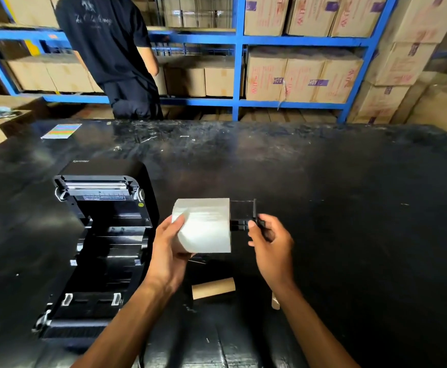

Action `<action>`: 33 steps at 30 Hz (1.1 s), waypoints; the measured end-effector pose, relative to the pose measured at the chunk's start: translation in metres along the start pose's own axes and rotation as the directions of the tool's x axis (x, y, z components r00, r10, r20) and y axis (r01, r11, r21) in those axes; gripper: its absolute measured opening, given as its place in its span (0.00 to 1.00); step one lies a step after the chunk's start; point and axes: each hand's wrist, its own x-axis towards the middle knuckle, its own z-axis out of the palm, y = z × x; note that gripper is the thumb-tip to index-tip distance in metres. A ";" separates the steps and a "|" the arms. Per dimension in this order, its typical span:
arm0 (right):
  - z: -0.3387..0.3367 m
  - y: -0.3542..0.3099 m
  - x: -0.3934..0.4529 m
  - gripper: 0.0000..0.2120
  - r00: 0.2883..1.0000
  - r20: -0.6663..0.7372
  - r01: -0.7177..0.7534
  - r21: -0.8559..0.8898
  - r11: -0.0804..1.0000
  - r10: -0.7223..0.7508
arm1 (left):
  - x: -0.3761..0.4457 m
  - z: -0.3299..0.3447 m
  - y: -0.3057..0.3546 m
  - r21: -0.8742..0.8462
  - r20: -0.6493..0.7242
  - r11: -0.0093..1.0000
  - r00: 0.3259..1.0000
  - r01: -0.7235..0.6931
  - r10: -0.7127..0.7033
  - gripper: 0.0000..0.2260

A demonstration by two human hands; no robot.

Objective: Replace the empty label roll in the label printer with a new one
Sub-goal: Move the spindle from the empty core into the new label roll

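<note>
- We are working at a black table (323,168) with the printer (100,235) standing to our left, its lid (102,181) swung fully open and tilted back.
- The roll bay inside the printer is showing no roll, so we are judging the removal step as done.
- The empty core (213,288), a bare cardboard tube, is lying on the table near us, between our forearms and apart from the printer.
- We are holding the new roll (203,225) above the table, just right of the printer, with its axis running left to right.
- Our left hand (169,251) is curling around the left end of the roll, thumb on its end face, gripping it.
- Our right hand (270,243) is closing its fingertips on the black spindle (243,216) that is sticking out of the right end of the roll.
- The spindle is appearing to sit partly inside the roll; how deep it is reaching we cannot tell, because the paper is hiding that end.
- We are judging the task as roughly half complete: old core out, new roll being mounted on its spindle.
- Steps still remaining, as we are reading it: seating the spindle fully, lowering the roll into the bay, feeding the label edge forward under the print head, and closing the lid.
- A second person is standing beyond the table, by the blue shelves (238,62) of cartons, and is taking no part.
</note>
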 end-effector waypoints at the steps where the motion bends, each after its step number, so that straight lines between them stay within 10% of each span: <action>1: 0.006 0.000 -0.001 0.06 1.000 0.021 -0.003 -0.008 1.000 0.003 | 0.001 0.001 -0.001 0.006 0.003 1.000 1.000 -0.016 0.016 0.36; 13: 0.033 -0.013 0.010 0.38 0.870 0.323 -0.417 0.079 0.906 0.372 | 0.016 0.006 -0.004 0.027 0.065 0.999 0.997 -0.042 0.040 0.34; 28: 0.038 -0.010 0.048 0.20 0.822 0.244 -0.568 0.295 0.768 0.514 | 0.048 0.030 0.018 0.362 0.232 0.932 0.970 -0.012 -0.077 0.17; 31: 0.029 0.002 0.054 0.19 0.800 0.221 -0.599 0.303 0.741 0.557 | 0.074 0.013 0.005 0.614 0.035 0.790 0.999 -0.009 -0.016 0.15; 33: 0.023 0.011 0.055 0.20 0.790 0.198 -0.612 0.296 0.733 0.580 | 0.088 -0.007 -0.015 0.879 0.029 0.476 0.999 -0.032 0.013 0.17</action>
